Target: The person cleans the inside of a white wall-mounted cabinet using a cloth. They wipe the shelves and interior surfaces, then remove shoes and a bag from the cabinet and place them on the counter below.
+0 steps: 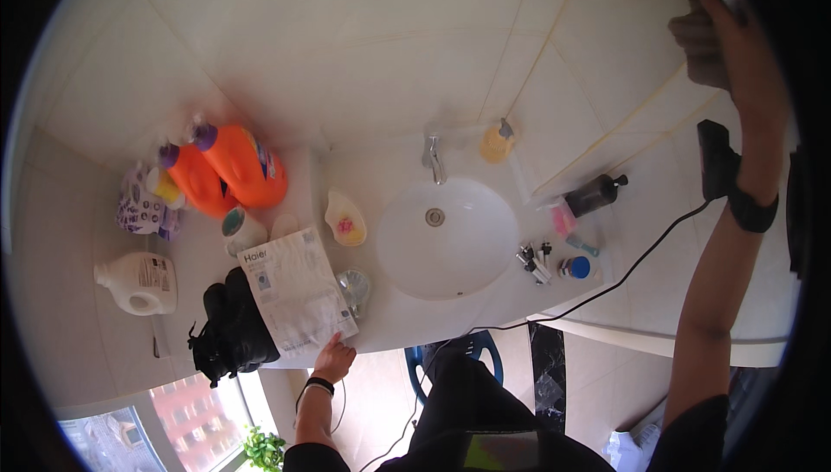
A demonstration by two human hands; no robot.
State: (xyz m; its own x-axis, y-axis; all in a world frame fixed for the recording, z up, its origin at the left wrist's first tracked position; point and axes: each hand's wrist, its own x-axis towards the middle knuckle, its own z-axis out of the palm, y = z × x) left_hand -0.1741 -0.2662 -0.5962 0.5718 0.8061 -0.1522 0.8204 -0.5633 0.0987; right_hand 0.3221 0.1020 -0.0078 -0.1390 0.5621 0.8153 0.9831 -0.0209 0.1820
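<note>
My left hand point(335, 359) touches the lower edge of a white printed Haier sheet or packet point(298, 290) with an outstretched finger; the other fingers are curled. The sheet lies on the counter left of the white sink basin point(448, 238), partly beside a pair of black boots point(234, 322). At the upper right, my right hand point(707, 37) is raised near the wall, its fingers bent around or against a pale object at the picture's dark rim; its grip is not clear. A black device point(716, 159) with a cable is close to my right wrist, in front of the wall.
Orange detergent bottles point(243, 167), a white jug point(146, 282) and a white cup point(244, 231) stand at the left. A soap dish point(345, 219) and a clear glass item point(354, 287) lie near the basin. Right of it are a black bottle point(592, 195), a blue-lidded jar point(575, 267) and a black cable point(558, 316).
</note>
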